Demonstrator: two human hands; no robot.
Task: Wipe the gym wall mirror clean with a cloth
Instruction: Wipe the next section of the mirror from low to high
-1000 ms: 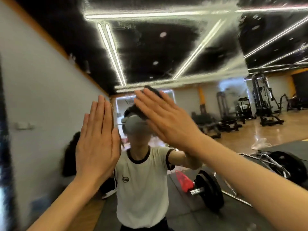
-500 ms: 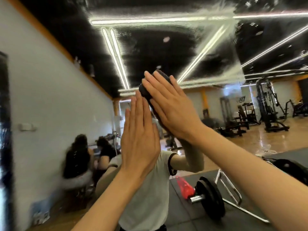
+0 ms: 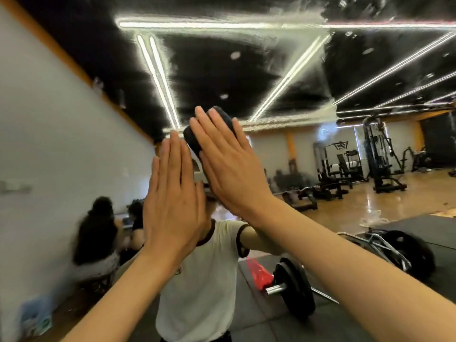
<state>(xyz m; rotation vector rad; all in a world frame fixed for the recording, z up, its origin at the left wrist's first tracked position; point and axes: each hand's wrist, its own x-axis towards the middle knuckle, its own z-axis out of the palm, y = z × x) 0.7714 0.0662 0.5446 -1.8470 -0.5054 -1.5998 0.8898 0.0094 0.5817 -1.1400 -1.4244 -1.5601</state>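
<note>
Right hand (image 3: 232, 169) flat, fingers straight, pressing dark cloth (image 3: 197, 139) on mirror (image 3: 320, 70); left hand (image 3: 172, 201) flat, empty.

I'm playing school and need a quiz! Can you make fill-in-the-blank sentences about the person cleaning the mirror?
1. The right hand presses a dark ____ flat against the mirror.
2. The left hand has its fingers straight and holds ____.
3. In the reflection, the red bag lies beside a black ____ plate on the floor.
4. The light strips reflected high in the mirror hang from a ____ ceiling.

Missing words: cloth; nothing; weight; black
</note>
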